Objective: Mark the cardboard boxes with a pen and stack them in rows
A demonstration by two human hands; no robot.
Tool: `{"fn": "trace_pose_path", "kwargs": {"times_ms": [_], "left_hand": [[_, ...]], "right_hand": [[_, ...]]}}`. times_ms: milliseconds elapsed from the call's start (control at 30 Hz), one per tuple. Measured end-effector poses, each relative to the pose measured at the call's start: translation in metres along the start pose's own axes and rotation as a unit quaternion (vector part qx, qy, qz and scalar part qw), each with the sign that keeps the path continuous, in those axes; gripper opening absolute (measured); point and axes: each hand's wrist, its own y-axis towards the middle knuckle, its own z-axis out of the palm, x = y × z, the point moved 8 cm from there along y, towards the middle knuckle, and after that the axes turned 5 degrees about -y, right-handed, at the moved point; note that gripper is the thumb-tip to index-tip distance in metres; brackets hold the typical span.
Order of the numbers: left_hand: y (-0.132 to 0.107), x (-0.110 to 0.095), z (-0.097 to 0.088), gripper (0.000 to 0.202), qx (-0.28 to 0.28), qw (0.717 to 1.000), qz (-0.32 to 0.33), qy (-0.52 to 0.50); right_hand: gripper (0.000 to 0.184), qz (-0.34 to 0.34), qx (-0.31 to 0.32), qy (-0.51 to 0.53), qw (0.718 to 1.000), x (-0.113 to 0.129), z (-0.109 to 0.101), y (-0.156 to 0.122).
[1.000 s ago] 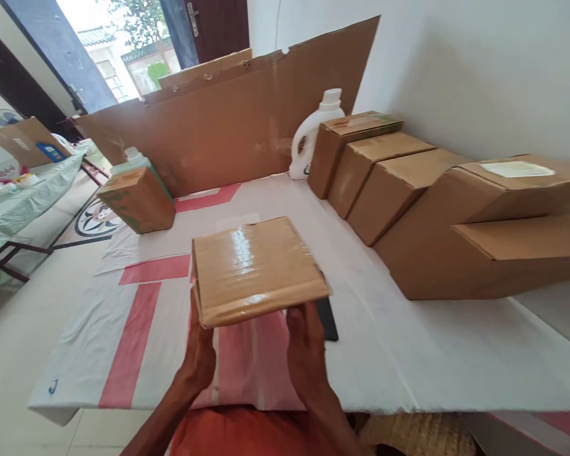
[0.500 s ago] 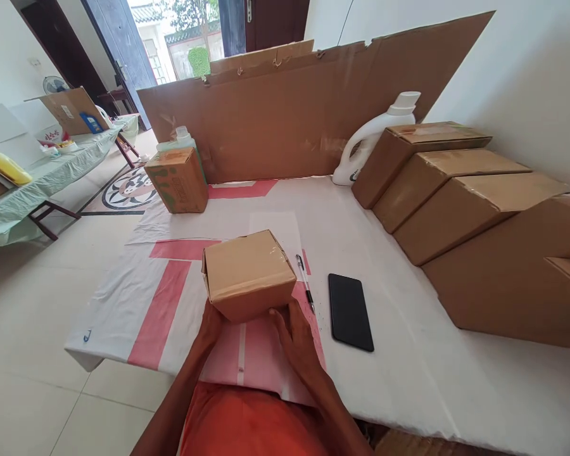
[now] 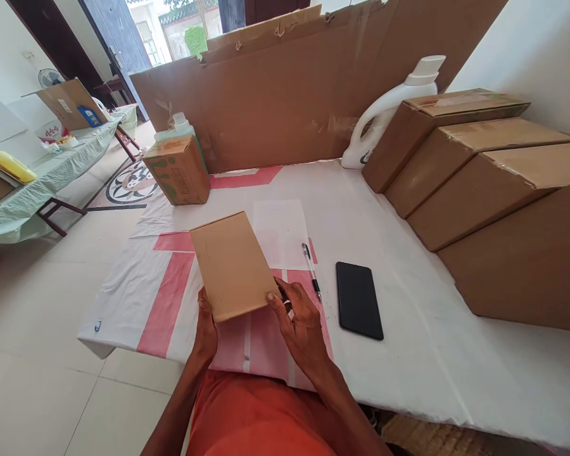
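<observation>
Over the table point(image 3: 408, 361), my left hand point(image 3: 206, 326) and right hand point(image 3: 300, 323) hold the box point(image 3: 232, 266) from both sides, for balance I'd guess.

One cardboard box point(image 3: 232, 266), held between my left hand point(image 3: 206, 329) and right hand point(image 3: 301, 322); one pen point(image 3: 316, 286), one flat black device point(image 3: 360, 301), on the bench point(image 3: 422, 361).

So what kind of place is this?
Probably a plain indoor room used as a simple workspace: there's a row of cardboard boxes, a cloth-covered table and another table farther off.
</observation>
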Motion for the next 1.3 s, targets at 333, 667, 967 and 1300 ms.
{"fn": "trace_pose_path", "kwargs": {"times_ms": [333, 667, 967, 1300], "left_hand": [[-0.009, 0.004, -0.014, 0.091, -0.014, 1.0, -0.013, -0.012], [-0.06, -0.109, -0.005, 0.073, 0.074, 0.943, 0.21, 0.248], [-0.063, -0.131, 0.012, 0.082, 0.049, 0.921, 0.283, 0.264], [-0.008, -0.124, -0.001, 0.05, 0.152, 0.988, 0.001, 0.014]], "right_hand": [[0.063, 0.061, 0.086, 0.057, 0.993, -0.037, 0.016, 0.0], [0.051, -0.007, 0.032, -0.003, 0.999, 0.042, -0.047, 0.015], [0.058, 0.039, 0.051, 0.034, 0.997, 0.045, -0.063, 0.017], [0.031, 0.012, 0.088, -0.011, 0.996, 0.084, -0.083, -0.031]]}}
